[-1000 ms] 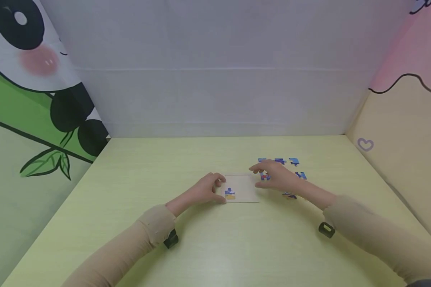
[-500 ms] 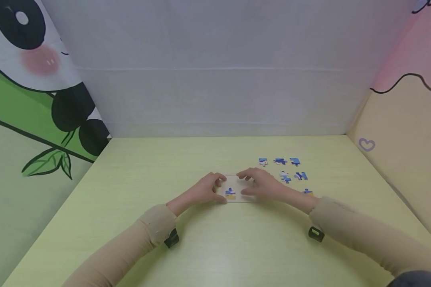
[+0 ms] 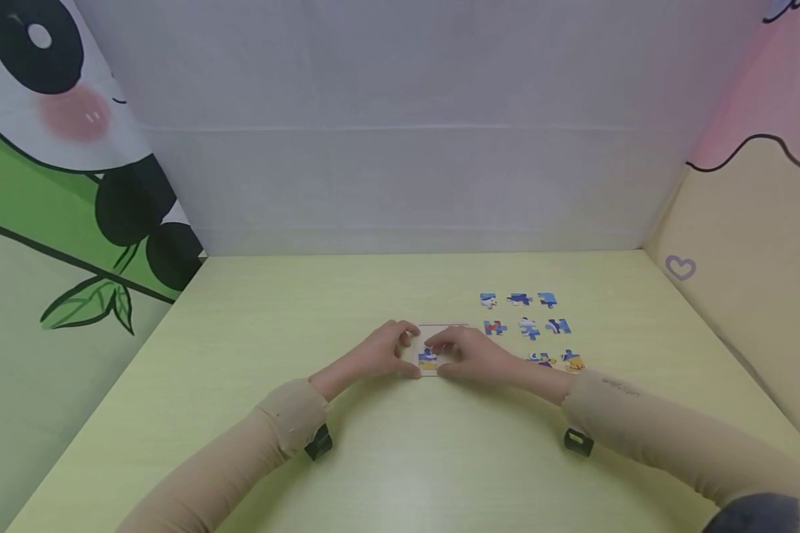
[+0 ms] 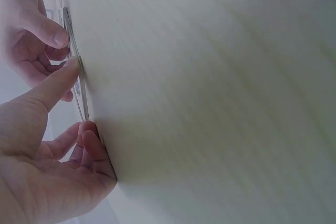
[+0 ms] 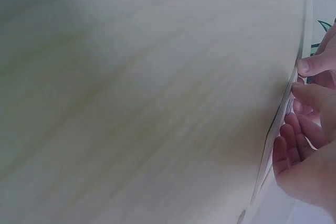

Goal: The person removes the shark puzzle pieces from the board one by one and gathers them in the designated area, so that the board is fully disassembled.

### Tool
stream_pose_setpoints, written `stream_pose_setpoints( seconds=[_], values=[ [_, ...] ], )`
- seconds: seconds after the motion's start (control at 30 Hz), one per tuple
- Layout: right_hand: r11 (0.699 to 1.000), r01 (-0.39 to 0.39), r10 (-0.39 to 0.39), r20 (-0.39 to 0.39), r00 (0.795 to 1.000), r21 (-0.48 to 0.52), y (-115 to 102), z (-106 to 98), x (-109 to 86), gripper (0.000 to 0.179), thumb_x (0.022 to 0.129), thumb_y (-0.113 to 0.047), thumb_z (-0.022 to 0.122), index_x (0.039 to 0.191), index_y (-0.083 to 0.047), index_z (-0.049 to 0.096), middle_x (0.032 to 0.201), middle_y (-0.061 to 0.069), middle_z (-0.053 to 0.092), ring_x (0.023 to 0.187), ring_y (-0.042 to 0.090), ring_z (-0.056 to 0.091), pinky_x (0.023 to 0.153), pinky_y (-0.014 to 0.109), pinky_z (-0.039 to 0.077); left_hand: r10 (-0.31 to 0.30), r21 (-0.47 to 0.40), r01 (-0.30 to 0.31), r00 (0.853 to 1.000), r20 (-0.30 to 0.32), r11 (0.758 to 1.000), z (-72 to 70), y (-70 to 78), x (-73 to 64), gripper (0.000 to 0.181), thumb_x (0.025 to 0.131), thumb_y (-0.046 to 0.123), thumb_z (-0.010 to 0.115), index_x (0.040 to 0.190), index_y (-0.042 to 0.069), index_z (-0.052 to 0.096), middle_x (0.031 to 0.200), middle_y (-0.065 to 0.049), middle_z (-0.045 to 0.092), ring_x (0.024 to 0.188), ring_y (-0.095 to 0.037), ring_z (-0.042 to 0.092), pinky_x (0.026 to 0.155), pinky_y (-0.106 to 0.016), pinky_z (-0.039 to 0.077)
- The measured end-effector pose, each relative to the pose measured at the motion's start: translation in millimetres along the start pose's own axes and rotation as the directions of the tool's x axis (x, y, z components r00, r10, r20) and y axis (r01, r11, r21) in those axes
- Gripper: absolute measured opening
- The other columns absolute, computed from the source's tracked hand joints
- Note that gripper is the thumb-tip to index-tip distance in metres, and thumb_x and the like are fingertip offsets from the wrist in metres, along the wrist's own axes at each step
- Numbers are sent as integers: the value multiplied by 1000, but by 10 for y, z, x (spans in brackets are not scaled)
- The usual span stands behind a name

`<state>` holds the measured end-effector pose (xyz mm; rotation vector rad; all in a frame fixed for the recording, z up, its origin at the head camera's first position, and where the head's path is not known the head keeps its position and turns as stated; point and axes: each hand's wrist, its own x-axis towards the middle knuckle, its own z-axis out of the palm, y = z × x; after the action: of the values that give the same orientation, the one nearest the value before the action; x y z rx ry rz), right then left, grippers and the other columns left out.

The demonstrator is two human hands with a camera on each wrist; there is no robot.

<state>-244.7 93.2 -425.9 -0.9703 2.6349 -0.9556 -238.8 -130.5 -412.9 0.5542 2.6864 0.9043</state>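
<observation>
A small pale puzzle board (image 3: 455, 340) lies on the table in the head view. My left hand (image 3: 378, 350) grips its left side, thumb at the lower corner and fingers at the upper one. One blue-and-yellow puzzle piece (image 3: 427, 361) sits in the board's lower left area. Over the board is my right hand (image 3: 478, 357), its fingertips right at this piece, with thumb and index finger spread apart. In the left wrist view the left thumb lies along the board's edge (image 4: 83, 95), beside the right hand. The right wrist view shows both hands close together at the board.
Several loose puzzle pieces (image 3: 530, 328) lie in rows to the right of the board, the lowest partly behind the right forearm. The pale table (image 3: 400, 459) ends at a white backdrop (image 3: 400, 185), with printed panels at both sides.
My right hand has come left and down from beside the loose pieces onto the board, to the piece lying there. The left hand stays at the board's left side.
</observation>
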Motion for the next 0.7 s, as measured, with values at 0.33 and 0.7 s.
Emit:
stream_pose_setpoints(
  seconds=[0.33,0.7],
  values=[
    [996,-62,62,5,998,70,-32,-12,32,42,82,-16,80,121,-8,67,104,2,67,92,15,53,82,27,43,12,-3,-12,1000,10,1000,-13,-3,2,70,77,23,85,135,5,51,110,-12,56,86,-17,50,73,-25,41],
    [992,-100,100,-1,995,75,-47,1,73,36,78,-15,82,110,-10,66,95,0,64,87,13,53,79,26,44,-4,-6,4,1000,2,1000,10,-17,5,70,76,23,86,135,6,52,109,-10,56,85,-17,50,74,-25,41]
  ],
)
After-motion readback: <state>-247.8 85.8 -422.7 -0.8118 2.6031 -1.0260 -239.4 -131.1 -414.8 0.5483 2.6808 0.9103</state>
